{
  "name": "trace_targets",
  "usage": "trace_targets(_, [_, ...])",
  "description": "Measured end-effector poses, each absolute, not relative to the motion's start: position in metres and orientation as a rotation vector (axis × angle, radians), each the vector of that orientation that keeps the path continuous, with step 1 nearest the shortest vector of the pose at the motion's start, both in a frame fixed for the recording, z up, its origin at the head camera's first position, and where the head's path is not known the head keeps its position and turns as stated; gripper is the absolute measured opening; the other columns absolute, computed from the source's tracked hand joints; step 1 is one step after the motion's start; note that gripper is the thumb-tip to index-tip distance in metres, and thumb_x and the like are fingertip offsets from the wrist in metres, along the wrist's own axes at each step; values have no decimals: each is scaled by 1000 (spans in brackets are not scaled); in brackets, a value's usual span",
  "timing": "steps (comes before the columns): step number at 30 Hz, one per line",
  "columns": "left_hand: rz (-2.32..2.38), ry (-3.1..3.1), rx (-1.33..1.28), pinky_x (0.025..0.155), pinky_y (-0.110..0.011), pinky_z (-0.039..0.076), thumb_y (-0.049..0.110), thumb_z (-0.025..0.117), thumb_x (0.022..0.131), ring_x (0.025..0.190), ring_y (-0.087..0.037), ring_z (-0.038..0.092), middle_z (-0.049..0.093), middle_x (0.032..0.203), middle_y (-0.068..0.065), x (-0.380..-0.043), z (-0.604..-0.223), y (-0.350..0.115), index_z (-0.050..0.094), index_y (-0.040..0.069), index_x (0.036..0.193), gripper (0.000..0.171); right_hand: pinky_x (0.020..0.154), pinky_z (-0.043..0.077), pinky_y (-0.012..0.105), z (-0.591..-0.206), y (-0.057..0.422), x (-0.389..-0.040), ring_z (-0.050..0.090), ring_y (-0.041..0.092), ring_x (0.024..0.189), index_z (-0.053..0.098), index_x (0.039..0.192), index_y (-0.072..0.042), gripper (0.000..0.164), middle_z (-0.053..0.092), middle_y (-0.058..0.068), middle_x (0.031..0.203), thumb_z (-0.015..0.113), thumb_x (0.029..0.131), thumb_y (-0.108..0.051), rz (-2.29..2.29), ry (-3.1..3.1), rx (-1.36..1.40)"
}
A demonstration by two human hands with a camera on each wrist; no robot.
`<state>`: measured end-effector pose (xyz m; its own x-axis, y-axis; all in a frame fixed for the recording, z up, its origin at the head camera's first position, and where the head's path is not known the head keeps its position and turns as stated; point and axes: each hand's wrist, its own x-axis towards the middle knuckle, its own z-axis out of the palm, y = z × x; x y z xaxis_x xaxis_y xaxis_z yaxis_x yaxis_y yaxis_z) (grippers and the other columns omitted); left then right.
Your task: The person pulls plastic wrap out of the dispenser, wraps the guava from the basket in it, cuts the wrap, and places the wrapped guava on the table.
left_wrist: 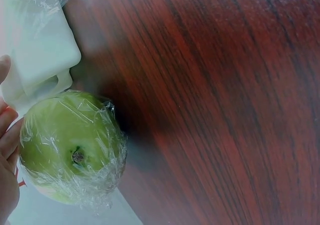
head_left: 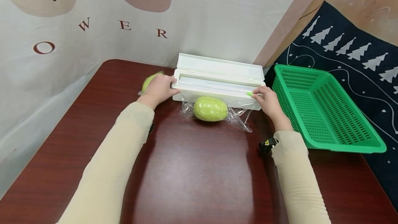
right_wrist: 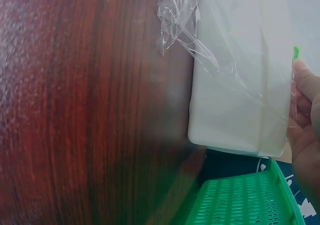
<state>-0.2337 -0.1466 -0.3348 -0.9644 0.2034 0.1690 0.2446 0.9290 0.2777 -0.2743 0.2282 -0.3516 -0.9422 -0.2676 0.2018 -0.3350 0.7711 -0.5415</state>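
Note:
A white cling film dispenser lies near the table's far edge, lid raised at the back. My left hand grips its left end, thumb at the front. With the fingertips of my right hand I pinch the small green slide cutter at the right end of its track. A yellow-green melon rests against the dispenser's front, with clear film bunched at both sides and running up over the box. Another melon, wrapped in film, sits beside the left end, partly behind my left hand.
A green plastic basket stands to the right, close to my right forearm. The dark red wooden table reaches toward me. A printed cloth hangs right behind the dispenser.

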Motion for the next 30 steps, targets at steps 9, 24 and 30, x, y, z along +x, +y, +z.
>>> trace_targets(9, [-475, -2938, -351, 81, -41, 50, 28, 71, 82, 86, -31, 65, 70, 97, -16, -235, -337, -145, 66, 2, 105, 35, 95, 43, 52, -352, 235, -271, 50, 38, 112, 61, 103, 9, 20, 56, 24, 114, 55, 93, -8, 899, -2881, 424])
trace_targets(24, [-493, -2933, -350, 84, -43, 49, 26, 70, 83, 90, -34, 65, 69, 101, -18, -236, -338, -145, 65, 0, 108, 36, 90, 46, 43, -363, 251, -266, 53, 30, 103, 61, 105, 10, 22, 55, 22, 117, 56, 92, -8, 1011, -2744, 200])
trace_targets(30, [-498, -2951, -326, 85, -42, 49, 27, 70, 82, 92, -33, 64, 69, 103, -17, -237, -338, -146, 65, 2, 110, 38, 91, 46, 44, -360, 253, -265, 53, 33, 103, 59, 105, 10, 22, 55, 24, 116, 55, 93, -6, 995, -2780, 237])
